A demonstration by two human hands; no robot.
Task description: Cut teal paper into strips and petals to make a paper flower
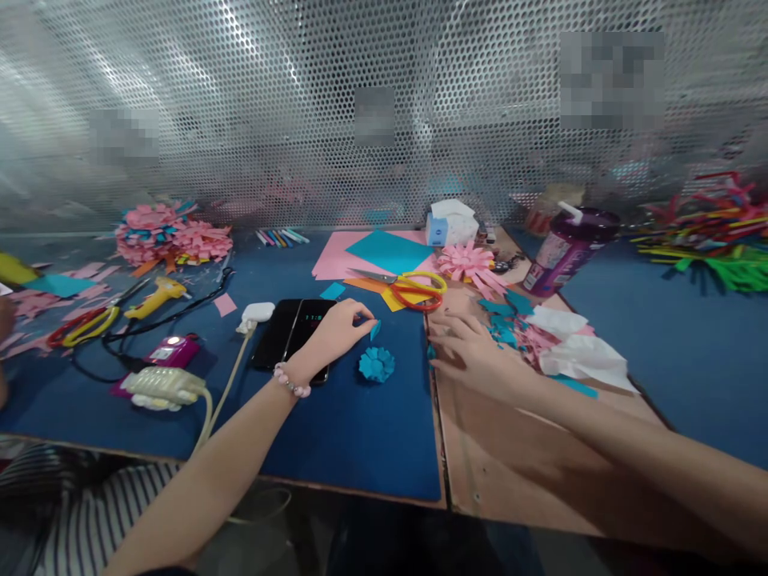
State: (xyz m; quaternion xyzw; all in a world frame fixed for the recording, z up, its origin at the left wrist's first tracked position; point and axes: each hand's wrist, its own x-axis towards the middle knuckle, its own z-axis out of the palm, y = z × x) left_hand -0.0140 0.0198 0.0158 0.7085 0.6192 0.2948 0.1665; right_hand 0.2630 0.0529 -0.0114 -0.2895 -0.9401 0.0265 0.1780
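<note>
My left hand (336, 328) pinches a small teal paper petal (375, 329) just above a teal paper flower (377, 364) lying on the blue mat (354, 432). It rests over a black phone (291, 340). My right hand (474, 352) lies flat on the brown board (498, 464), fingers stretched toward the mat's edge, next to teal paper scraps (504, 320). Yellow-and-orange scissors (411, 290) lie behind both hands on pink and teal paper sheets (384, 252).
A pink paper flower (471, 264), tissue box (450, 222) and purple cup (564, 248) stand at the back right. A pile of pink flowers (171, 232), a glue gun (159, 294), a second pair of scissors (84, 324) and cables lie left. Crumpled tissue (576, 352) sits right.
</note>
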